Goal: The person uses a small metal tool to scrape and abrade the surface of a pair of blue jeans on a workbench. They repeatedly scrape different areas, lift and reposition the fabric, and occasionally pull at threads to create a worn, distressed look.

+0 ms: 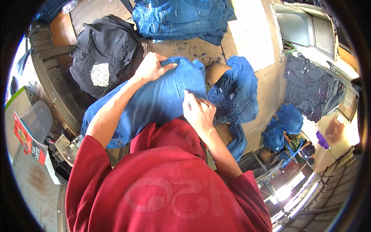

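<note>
A blue denim garment (150, 102) lies spread across my lap and reaches up in front of me. Along its far edge my left hand (150, 69) is closed on the cloth, the thumb lying on top. My right hand (200, 112) rests against the right part of the denim with its fingers curled in a pinch. Whether those fingertips hold a fold or something small is too fine to see. Right of the garment, more crumpled blue denim (237, 92) hangs over a rounded tan support (216, 72).
A dark cloth heap (106, 50) with a patterned patch stands at far left. Folded jeans (183, 19) are stacked at the back. More dark garments (313, 87) lie at right. Near the lower right, a person (308, 150) is beside blue denim bundles (290, 118). A red booklet (29, 139) lies left.
</note>
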{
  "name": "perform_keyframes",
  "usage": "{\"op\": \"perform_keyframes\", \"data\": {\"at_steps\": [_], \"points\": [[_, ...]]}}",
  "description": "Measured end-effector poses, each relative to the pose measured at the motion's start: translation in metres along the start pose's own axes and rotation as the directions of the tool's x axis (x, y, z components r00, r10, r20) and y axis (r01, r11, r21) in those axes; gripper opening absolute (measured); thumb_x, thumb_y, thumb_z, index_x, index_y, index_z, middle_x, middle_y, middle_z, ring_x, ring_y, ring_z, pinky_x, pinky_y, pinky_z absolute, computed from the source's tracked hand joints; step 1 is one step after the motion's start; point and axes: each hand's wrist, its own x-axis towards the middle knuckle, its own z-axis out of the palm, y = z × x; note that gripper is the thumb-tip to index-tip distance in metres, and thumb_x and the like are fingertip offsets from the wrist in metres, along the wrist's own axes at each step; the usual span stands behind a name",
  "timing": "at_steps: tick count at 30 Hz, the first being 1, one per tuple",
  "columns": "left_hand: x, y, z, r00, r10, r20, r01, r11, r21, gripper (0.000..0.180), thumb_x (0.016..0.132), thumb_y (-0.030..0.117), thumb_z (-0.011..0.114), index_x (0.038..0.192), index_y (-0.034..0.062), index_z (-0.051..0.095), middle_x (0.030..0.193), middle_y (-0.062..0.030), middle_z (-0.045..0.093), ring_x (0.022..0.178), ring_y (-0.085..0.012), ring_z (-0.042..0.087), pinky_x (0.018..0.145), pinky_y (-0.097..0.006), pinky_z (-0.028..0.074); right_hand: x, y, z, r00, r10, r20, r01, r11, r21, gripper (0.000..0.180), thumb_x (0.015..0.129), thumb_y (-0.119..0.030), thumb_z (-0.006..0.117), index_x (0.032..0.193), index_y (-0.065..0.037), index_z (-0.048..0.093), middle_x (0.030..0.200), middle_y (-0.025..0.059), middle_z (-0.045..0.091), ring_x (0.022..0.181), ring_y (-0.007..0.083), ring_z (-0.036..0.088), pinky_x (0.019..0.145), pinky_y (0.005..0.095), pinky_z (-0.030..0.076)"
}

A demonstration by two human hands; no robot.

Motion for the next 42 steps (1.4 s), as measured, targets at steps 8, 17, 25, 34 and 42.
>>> {"op": "perform_keyframes", "data": {"at_steps": [8,17,25,34,42], "points": [[-0.004,0.010,-0.005,1.000,-0.011,0.004,0.011,1.000,-0.015,0.038,0.094,0.042,0.084,0.106,0.0055,0.085,0.073,-0.0220,0.073,0.062,-0.0298,0.073,0.064,-0.043,0.056,0.020,0.004,0.014,0.998,0.013,-0.064,-0.011,0.999,0.036,0.011,0.094,-0.012,0.077,0.105,-0.015,0.076,0.063,0.0040,0.068,0.052,0.0216,0.068,0.050,0.0361,0.053],[-0.004,0.011,-0.002,0.996,-0.087,0.019,0.087,0.996,0.018,0.040,0.093,0.043,0.085,0.105,0.0048,0.085,0.077,-0.0185,0.077,0.065,-0.0261,0.073,0.067,-0.042,0.056,-0.007,0.007,-0.013,0.990,0.018,0.143,-0.020,1.000,0.017,0.025,0.093,-0.014,0.077,0.117,-0.012,0.076,0.070,0.0032,0.073,0.056,0.0200,0.071,0.057,0.0348,0.057],[-0.026,0.009,-0.078,0.705,-0.393,0.591,0.429,0.899,0.086,0.098,0.102,0.083,0.045,0.164,0.0068,0.047,0.162,-0.0159,0.053,0.147,-0.0278,0.050,0.123,-0.045,0.037,-0.048,0.057,-0.032,0.767,0.615,0.183,-0.553,0.488,0.675,0.022,0.110,-0.021,0.069,0.124,-0.004,0.066,0.085,0.0012,0.065,0.068,0.0102,0.061,0.060,0.0270,0.053],[-0.112,-0.048,-0.135,0.453,-0.404,0.795,0.518,0.845,0.134,0.136,0.078,0.100,0.059,0.170,0.0031,0.033,0.172,-0.0205,0.040,0.159,-0.0338,0.039,0.129,-0.048,0.031,-0.056,0.079,0.016,0.221,0.683,0.696,-0.605,-0.464,0.647,0.022,0.106,-0.031,0.076,0.097,-0.019,0.060,0.062,-0.0104,0.026,0.048,0.0056,0.027,0.045,0.0260,0.025],[-0.124,-0.070,-0.143,0.854,-0.249,0.458,0.200,0.968,0.154,0.067,0.079,0.067,0.091,0.092,0.0016,0.084,0.070,-0.0082,0.071,0.072,-0.0208,0.068,0.069,-0.043,0.052,-0.040,-0.017,0.012,0.847,0.521,-0.105,-0.403,0.759,0.512,0.019,0.113,-0.020,0.064,0.121,-0.003,0.059,0.082,-0.0023,0.055,0.068,0.0075,0.050,0.063,0.0249,0.045]]}}
